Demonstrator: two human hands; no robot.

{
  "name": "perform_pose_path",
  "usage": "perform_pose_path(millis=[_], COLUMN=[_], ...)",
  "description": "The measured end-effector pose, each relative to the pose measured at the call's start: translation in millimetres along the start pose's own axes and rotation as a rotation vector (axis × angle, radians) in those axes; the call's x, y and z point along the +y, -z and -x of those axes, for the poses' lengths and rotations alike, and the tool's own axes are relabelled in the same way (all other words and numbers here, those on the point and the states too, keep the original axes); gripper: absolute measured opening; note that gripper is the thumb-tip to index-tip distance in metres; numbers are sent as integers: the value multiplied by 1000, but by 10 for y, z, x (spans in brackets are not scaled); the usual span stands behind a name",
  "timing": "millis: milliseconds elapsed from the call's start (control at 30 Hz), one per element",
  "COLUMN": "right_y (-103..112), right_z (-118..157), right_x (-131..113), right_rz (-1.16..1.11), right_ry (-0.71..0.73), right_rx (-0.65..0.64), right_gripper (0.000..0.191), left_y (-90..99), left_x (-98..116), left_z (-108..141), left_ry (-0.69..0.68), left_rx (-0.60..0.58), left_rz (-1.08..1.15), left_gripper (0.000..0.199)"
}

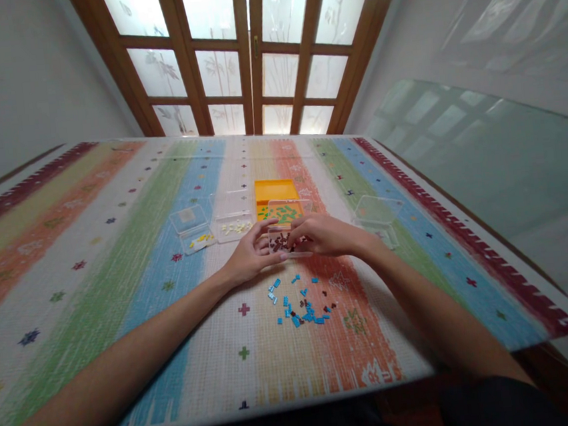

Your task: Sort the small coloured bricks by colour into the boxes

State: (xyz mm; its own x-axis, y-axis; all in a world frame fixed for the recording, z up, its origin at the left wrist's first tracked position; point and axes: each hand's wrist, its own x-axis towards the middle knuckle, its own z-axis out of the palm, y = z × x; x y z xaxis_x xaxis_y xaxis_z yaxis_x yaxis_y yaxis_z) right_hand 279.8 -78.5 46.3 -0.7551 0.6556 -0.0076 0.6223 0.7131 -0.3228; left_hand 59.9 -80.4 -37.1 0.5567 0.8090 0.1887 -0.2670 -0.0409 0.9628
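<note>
A small clear plastic box with dark brown pieces in it is tilted a little above the striped cloth. My left hand grips its left side, thumb at the near edge and fingers behind. My right hand reaches into the box from the right, fingers bent down among the brown pieces; whether a piece is between the fingertips is too small to tell. Nearer to me, blue pieces lie scattered on the cloth, with a few brown pieces among them.
Behind the hands stands an open yellow box with green pieces. To its left are clear boxes, one with pale pieces, one with yellow pieces. An open clear box stands at the right. The table's front edge is near my body.
</note>
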Motion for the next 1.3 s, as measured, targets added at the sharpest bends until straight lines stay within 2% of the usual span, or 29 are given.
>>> perform_pose_path(millis=[133,333,500,733,833,1033,1133,1300], right_y=[14,3,-86,-147,-85,26,8,-153], right_z=[15,-12,-125,-178,-111,252,496,805], right_x=[-4,-29,-37,-8,8,-57,-151,-238], right_rz=[-18,-100,-126,-156,-189,-152,-161,-216], right_ry=[19,107,174,191,183,134,113,69], right_rx=[27,139,145,152,164,308,234,11], right_gripper=[28,24,14,14,18,18,17,22], left_y=[-2,4,19,14,3,-15,-18,-19], left_x=[-6,-19,-35,-34,-6,6,-2,12], left_z=[0,-6,-11,-7,-5,3,4,-1], left_ry=[-8,0,23,30,39,41,27,17], left_rx=[-6,1,29,23,23,22,23,34], left_rz=[2,12,2,24,19,21,13,-37], left_gripper=[75,74,76,77,78,78,78,77])
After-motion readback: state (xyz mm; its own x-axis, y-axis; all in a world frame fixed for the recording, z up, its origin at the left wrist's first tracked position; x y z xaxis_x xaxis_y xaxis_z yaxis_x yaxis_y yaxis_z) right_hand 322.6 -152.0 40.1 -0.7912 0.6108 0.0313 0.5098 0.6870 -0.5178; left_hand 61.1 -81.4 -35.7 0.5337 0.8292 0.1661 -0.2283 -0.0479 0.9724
